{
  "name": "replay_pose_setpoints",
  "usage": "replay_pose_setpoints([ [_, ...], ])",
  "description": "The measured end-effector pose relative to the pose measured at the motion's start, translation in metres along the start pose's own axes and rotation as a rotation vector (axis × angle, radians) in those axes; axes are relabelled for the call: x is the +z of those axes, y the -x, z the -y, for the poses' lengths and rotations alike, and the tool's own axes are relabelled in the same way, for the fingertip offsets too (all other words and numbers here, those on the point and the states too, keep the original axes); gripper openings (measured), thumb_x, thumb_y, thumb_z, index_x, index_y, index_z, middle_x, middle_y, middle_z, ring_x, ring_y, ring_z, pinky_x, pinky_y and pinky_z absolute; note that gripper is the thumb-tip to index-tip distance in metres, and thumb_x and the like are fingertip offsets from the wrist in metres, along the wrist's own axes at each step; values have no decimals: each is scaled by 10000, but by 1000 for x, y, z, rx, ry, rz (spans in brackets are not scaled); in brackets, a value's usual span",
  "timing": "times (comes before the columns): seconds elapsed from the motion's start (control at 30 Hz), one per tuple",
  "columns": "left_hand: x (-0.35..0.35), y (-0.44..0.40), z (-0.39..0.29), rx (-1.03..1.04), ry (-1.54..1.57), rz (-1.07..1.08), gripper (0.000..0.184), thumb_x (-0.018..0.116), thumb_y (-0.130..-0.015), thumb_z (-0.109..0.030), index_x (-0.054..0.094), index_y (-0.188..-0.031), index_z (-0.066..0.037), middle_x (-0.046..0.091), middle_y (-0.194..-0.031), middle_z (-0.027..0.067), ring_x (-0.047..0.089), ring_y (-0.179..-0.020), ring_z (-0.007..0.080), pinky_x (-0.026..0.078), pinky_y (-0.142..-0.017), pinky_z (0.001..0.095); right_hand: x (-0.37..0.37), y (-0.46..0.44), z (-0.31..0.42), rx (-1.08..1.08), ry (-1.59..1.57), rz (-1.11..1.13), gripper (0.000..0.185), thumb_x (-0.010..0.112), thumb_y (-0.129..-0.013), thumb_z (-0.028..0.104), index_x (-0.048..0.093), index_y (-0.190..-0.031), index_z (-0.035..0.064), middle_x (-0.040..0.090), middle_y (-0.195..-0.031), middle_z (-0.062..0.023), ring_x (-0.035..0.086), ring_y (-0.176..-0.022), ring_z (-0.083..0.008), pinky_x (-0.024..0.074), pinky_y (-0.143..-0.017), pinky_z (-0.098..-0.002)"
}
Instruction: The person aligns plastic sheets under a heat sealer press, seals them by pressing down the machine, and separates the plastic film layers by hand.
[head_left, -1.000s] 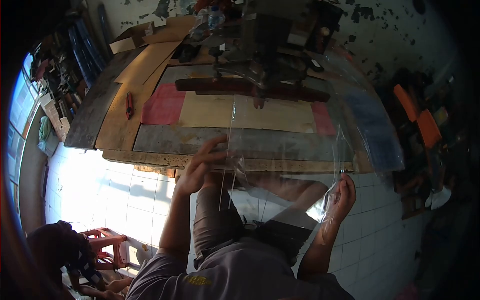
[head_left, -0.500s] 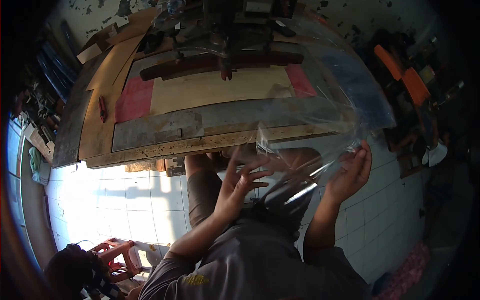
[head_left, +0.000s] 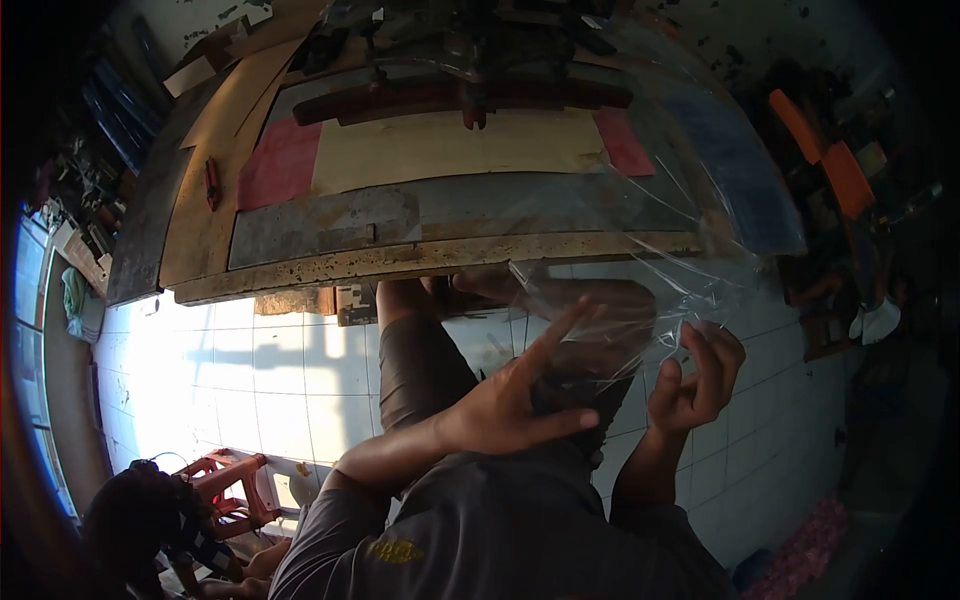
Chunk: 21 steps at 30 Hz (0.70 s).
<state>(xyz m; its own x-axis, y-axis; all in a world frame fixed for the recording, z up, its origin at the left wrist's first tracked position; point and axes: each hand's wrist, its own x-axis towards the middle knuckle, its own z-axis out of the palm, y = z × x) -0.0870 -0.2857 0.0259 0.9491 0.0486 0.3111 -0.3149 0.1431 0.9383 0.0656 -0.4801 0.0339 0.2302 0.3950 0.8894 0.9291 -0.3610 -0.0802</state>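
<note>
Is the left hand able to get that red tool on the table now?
Probably yes, with a stretch: the red tool lies uncovered on the table, and nothing seems to block the left hand, though it would have to leave the clear plastic.

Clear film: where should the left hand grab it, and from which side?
Probably the loose left corner of the clear film, in a light pinch, left hand coming from the left. The film looks thin and limp, that corner is free, and the right hand holds the bunched right side.
</note>
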Motion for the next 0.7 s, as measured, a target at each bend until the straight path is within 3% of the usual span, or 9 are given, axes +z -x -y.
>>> replay_pose_setpoints([
  [0.07, 2, 5, -10, -97, -237, -6, 654, 784, -935, -112, 483, -1498, 33, 699, -1297, 206, 681, -1230, 282, 515, -1050, 421, -1, 8, 2, -59, 3, -101, 382, 582, -1042, 359, 727, -1088, 8, 625, -1035, -109, 638, -1009, -287, 519, -781, -398],
  [0.17, -6, 11, -1, 106, -251, -44, 293, 776, -930, -58, 713, -1193, 52, 760, -1122, 179, 743, -1077, 257, 584, -914, 385, -9, 21, -5, -218, 126, -233, 461, 457, -1083, 429, 669, -1179, 30, 579, -1076, -105, 620, -1013, -297, 509, -809, -422],
  [0.23, -11, 13, -13, 100, -115, 69, 215, 772, -929, -38, 737, -1120, 54, 769, -1079, 169, 750, -1028, 255, 588, -884, 374, -16, 29, -13, -326, 159, -320, 516, 394, -1101, 442, 627, -1214, -4, 597, -1159, -162, 615, -1033, -337, 522, -836, -453],
  [0.37, -23, 15, -24, -28, 340, 392, 176, 746, -971, -70, 747, -1125, 14, 787, -1069, 110, 761, -1025, 215, 595, -863, 319, -15, 27, -7, -366, -26, -353, 797, 371, -1023, 700, 376, -1563, 114, 560, -1308, -199, 581, -1219, -345, 462, -1062, -553],
  [0.43, -28, 11, -20, 187, 423, 450, 159, 671, -1026, -108, 711, -1089, 32, 778, -1063, 154, 750, -1051, 293, 547, -971, 452, -9, 24, -2, -371, -81, -365, 927, 424, -969, 780, 279, -1637, 154, 542, -1355, -215, 529, -1324, -350, 390, -1172, -600],
  [0.5, -29, 8, -10, 377, 538, 471, 194, 609, -1052, -117, 696, -1037, 56, 766, -1059, 217, 736, -1072, 392, 506, -1010, 594, -1, 21, 4, -366, -18, -433, 934, 459, -959, 782, 303, -1627, 148, 547, -1350, -216, 498, -1355, -362, 382, -1179, -604],
  [0.53, -23, 11, -10, 379, 602, 444, 246, 567, -1082, -198, 684, -1032, 13, 754, -1049, 246, 715, -1098, 457, 348, -1117, 716, -6, 24, 2, -358, 25, -387, 932, 492, -928, 804, 324, -1609, 190, 538, -1331, -171, 504, -1330, -332, 408, -1148, -569],
  [0.63, -22, 34, -31, 92, 935, 350, 273, 540, -1097, -224, 673, -1059, 12, 736, -1049, 279, 698, -1114, 509, 277, -1159, 739, -31, 39, -7, -332, 145, -309, 890, 591, -869, 812, 387, -1545, 271, 518, -1294, -82, 511, -1286, -279, 456, -1095, -512],
  [0.7, -34, 21, -19, 348, 931, 594, 228, 431, -1128, -169, 558, -1162, 17, 666, -1181, 317, 609, -1272, 520, 348, -1177, 646, -38, 43, -9, -312, 228, -333, 810, 655, -881, 733, 422, -1497, 260, 514, -1294, -87, 502, -1295, -291, 452, -1106, -530],
])
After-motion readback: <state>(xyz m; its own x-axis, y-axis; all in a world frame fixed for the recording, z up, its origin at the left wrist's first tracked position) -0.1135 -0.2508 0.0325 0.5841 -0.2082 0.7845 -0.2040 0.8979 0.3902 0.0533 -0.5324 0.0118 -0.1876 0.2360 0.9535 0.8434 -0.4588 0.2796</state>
